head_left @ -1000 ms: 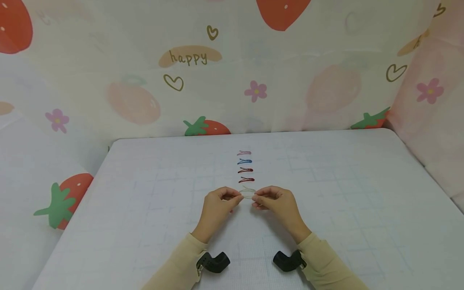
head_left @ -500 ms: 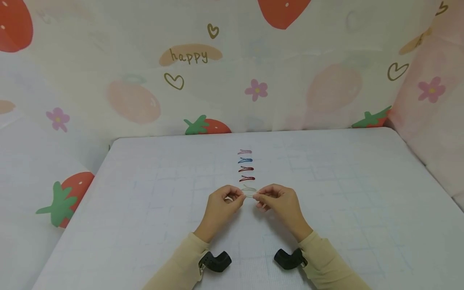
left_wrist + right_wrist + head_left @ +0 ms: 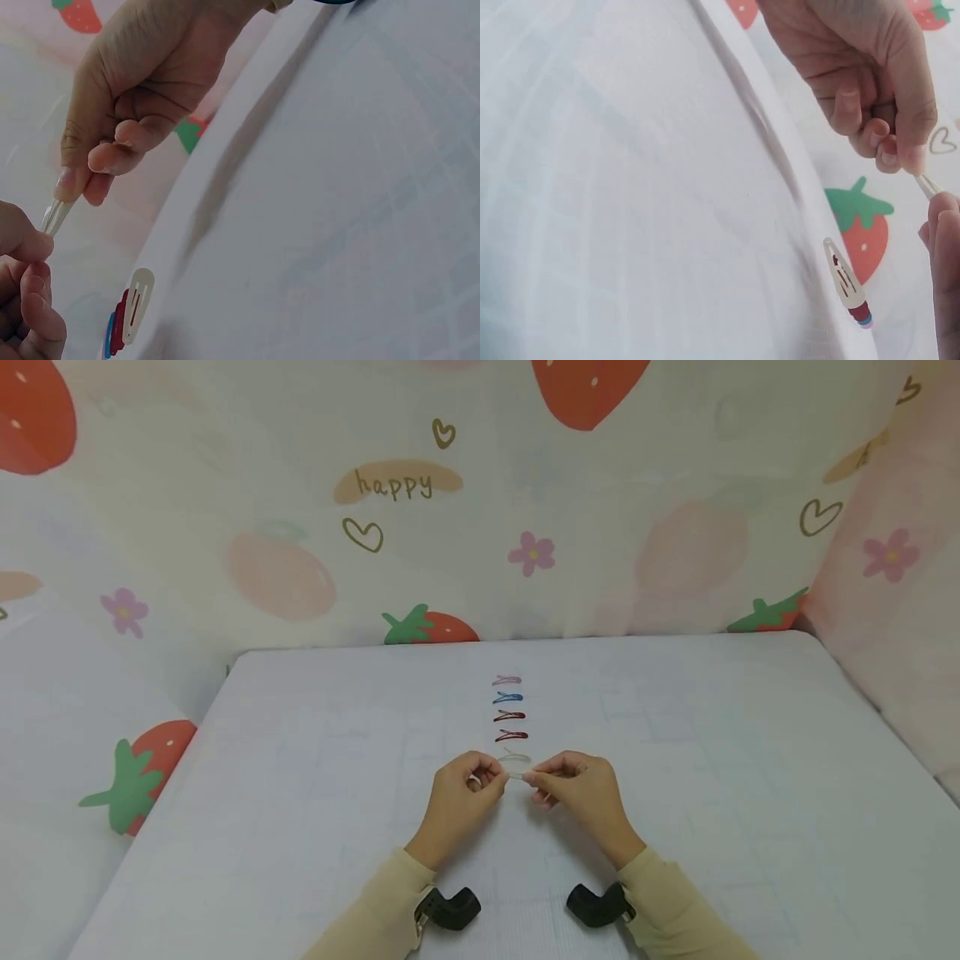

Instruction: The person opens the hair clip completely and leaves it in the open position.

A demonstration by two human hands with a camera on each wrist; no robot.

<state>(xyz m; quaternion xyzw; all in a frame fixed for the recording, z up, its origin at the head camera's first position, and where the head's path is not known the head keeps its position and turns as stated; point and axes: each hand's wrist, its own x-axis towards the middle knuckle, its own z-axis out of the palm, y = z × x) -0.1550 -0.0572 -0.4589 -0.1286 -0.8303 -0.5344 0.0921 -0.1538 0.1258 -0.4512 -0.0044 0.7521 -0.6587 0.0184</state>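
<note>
A pale cream snap hair clip [image 3: 516,776] is held between the two hands, a little above the table. My left hand [image 3: 461,797] pinches one end between thumb and index finger; my right hand [image 3: 587,793] pinches the other end the same way. In both wrist views the held clip [image 3: 54,217] appears as a narrow strip, its ends covered by the fingertips. Just beyond the hands lies another cream hair clip [image 3: 516,757]. Behind it, in a column, are two dark red hair clips [image 3: 512,736], a blue one [image 3: 507,697] and a pink one [image 3: 507,680].
The white table [image 3: 337,718] carries a faint grid pattern. A cloth with strawberries and flowers [image 3: 531,554] hangs behind it and at the sides. A black wrist device [image 3: 450,908] sits at each sleeve cuff.
Both hands have drawn very slightly toward me with the held clip, so it stands a bit further apart from the cream clip on the table. The pinches are kept.
</note>
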